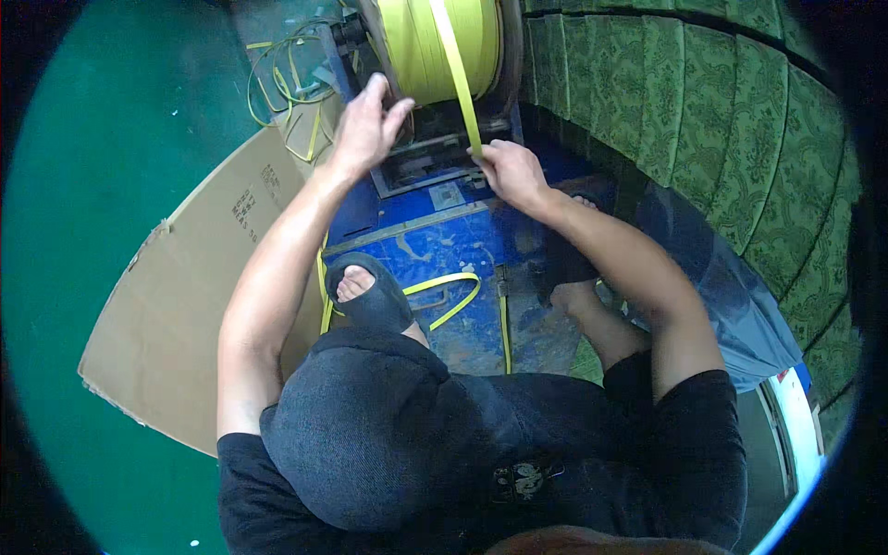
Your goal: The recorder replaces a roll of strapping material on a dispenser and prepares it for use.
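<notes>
While one big reel of yellow strap (pixel 442 46) stands at the top of the view, a single band (pixel 459 79) runs down from it to the right hand (pixel 511 171), whose fingers are pressed together, pinching the band at its lower end. The left hand (pixel 368 125) is spread, fingers splayed, resting against the left side of the reel, holding nothing. Below the hands lies one worn blue machine base (pixel 444 245) with a grey metal block (pixel 427 153) on it, between the two hands. Two feet show: one in a dark open-toed sandal (pixel 370 291) on the blue base, another bare foot (pixel 573 296) to the right. Loose yellow strap loops (pixel 449 296) lie beside the sandal, more scraps (pixel 277 69) at upper left. One cardboard sheet (pixel 185 305) covers the green floor (pixel 83 185) on the left. Green patterned cushions (pixel 721 111) are stacked at right.
</notes>
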